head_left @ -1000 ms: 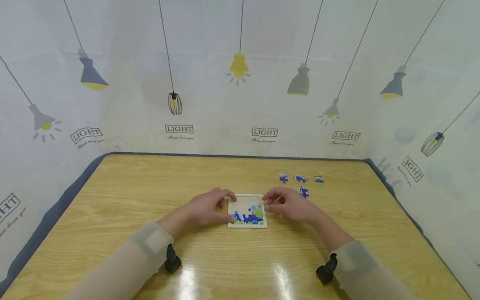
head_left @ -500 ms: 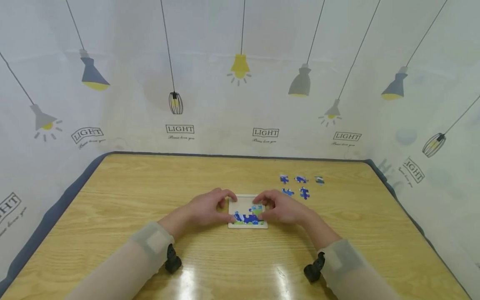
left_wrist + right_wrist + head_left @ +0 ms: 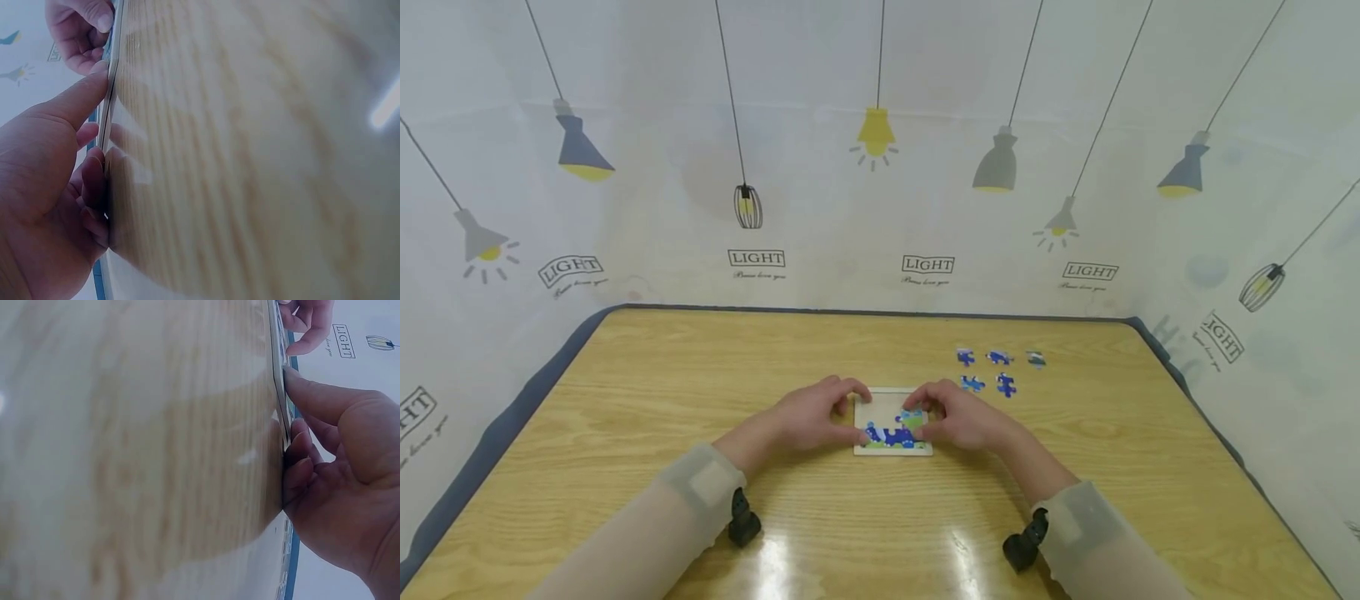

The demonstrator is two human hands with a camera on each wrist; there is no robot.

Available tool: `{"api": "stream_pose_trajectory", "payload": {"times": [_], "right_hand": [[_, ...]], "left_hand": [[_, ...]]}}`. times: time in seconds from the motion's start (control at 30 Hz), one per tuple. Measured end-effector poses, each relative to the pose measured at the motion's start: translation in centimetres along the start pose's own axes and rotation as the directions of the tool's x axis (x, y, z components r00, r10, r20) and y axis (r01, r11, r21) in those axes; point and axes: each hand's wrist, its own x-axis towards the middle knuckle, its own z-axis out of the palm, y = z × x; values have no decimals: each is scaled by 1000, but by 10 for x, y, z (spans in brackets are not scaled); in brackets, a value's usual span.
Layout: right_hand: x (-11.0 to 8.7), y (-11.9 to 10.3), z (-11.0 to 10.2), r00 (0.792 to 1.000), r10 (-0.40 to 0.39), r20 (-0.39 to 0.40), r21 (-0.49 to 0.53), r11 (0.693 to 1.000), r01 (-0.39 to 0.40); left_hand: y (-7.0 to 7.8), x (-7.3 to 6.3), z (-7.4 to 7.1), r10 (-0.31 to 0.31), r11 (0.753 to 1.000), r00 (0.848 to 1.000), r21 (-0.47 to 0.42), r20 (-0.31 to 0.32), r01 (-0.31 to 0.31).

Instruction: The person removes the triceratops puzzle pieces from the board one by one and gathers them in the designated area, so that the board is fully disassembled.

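A shallow square puzzle tray lies on the table with several blue and green jigsaw pieces along its near and right sides. My left hand holds the tray's left side, thumb near the lower corner and index finger at the upper one. Over the right side, my right hand has its thumb and bent index fingertip on either side of a green and light-blue puzzle piece. The right palm hides part of the tray's right edge. In the right wrist view, the right thumb lies at the tray edge.
Several loose puzzle pieces lie in two rows beyond my right hand. The wooden table ends at a wall covering printed with lamps. Black wrist cameras are strapped to both sleeves.
My right hand has moved left from outside the tray's right edge onto the pieces there, uncovering a loose piece behind it. The left hand and the tray stay in place.
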Motion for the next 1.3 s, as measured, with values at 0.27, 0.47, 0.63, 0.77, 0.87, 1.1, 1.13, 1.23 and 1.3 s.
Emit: {"api": "stream_pose_trajectory", "payload": {"times": [0.27, 0.47, 0.63, 0.77, 0.87, 1.1, 1.13, 1.23, 1.3], "right_hand": [[0, 1, 1, 1000, 5, -21, 30, 1000, -4], [1, 3, 2, 999, 3, -35, 48, 999, -1], [0, 4, 2, 999, 8, -47, 60, 998, -5], [-1, 4, 1, 998, 10, -59, 64, 998, -6], [-1, 5, 0, 998, 12, -65, 69, 998, -7], [-7, 2, -4, 995, 17, -102, 145, 989, -2], [-8, 2, -5, 994, 18, -105, 160, 987, -1], [-13, 2, -10, 993, 21, -120, 193, 981, 3], [-17, 4, -13, 990, 33, -137, 204, 979, -4]], "left_hand": [[1, -1, 0, 1, 1000, 1000, -3, 6, -1], [1, -1, -1, 2, 1000, 1000, -4, 6, -2], [1, -2, -1, 1, 1000, 1000, -16, 6, -1], [1, -2, -1, 1, 1000, 1000, -17, 7, -1], [1, -2, -2, 5, 1000, 1000, -9, 6, -5], [0, -2, -1, 8, 1000, 1000, -18, 6, -8], [0, -2, -1, 7, 1000, 1000, -21, 5, -7], [0, -1, -1, 2, 1000, 1000, -27, -2, -2], [0, -1, -1, 1, 1000, 1000, -31, -5, -1]]}}
